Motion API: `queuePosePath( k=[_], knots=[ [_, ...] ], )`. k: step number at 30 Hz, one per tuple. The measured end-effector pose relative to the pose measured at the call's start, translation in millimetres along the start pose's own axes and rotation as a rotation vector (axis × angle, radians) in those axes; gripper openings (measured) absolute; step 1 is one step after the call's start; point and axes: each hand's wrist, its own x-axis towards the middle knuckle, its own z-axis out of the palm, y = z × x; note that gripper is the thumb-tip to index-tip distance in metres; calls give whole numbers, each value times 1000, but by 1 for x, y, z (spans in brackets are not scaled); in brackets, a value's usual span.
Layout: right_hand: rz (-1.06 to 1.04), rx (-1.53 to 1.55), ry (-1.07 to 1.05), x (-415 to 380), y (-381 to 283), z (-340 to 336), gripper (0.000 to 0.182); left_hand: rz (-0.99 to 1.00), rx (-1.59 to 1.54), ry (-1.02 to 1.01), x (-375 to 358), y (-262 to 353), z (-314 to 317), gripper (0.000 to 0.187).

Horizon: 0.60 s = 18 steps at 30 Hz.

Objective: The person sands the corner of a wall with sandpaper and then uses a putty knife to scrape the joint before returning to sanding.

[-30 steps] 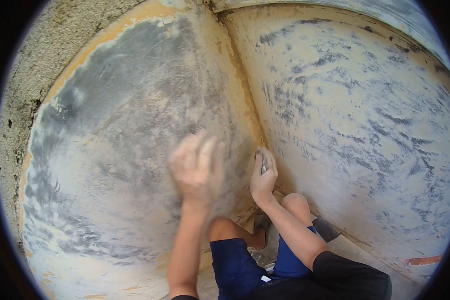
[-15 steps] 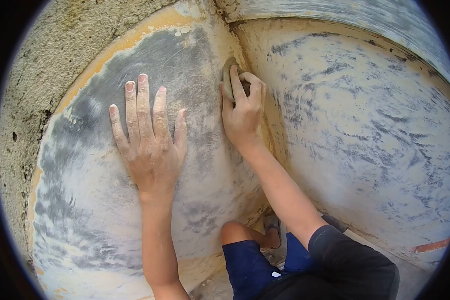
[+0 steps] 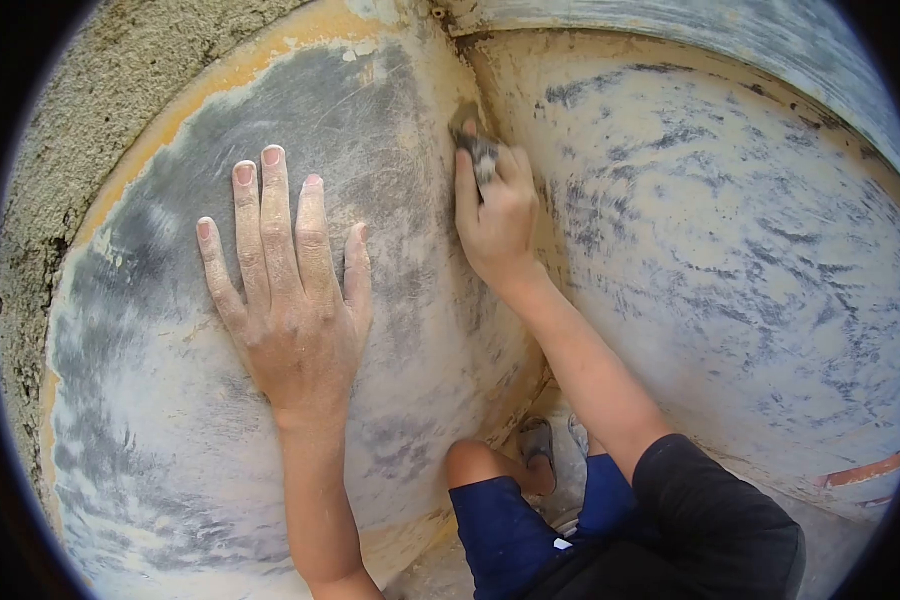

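Observation:
My left hand (image 3: 295, 290) lies flat with its dusty fingers spread on the left curved panel (image 3: 200, 400), which has grey, white and yellowish patches. Beside the seam (image 3: 482, 85) between the two panels, my right hand (image 3: 500, 205) is closed around a small dark, folded sanding pad (image 3: 467, 122). The pad touches the surface near the top of the seam. Part of it is hidden by my fingers, and it is slightly blurred. To the right of that hand is the right curved panel (image 3: 730, 250), mottled white and dark grey.
Rough concrete (image 3: 160, 90) borders the left panel. A curved, streaked rim (image 3: 710, 35) runs along the top right. My knee (image 3: 470, 465) and a sandalled foot (image 3: 538, 455) are low in the middle. A reddish strip (image 3: 865, 470) marks the lower right.
My right hand has turned and shifted slightly right and down with the pad, and the pad's angle differs. The view has shifted a little; my left hand stays spread on the panel.

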Motion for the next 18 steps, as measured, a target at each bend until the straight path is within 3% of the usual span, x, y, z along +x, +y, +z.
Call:
queuePosePath(
  k=[3, 5, 14, 18],
  knots=[
    [-29, -18, -87, -1, 4, -6, 18, -4, 13, -17, 1, 2, -2, 47],
    [-70, 32, 8, 27, -3, 8, 17, -2, 15, -1, 0, 1, 1, 47],
    [-54, -13, -69, -1, 4, -4, 21, -7, 17, -9, 1, 1, -1, 47],
    [-39, 45, 6, 29, -2, 9, 24, 3, 31, -12, 1, 2, -2, 48]
  ],
)
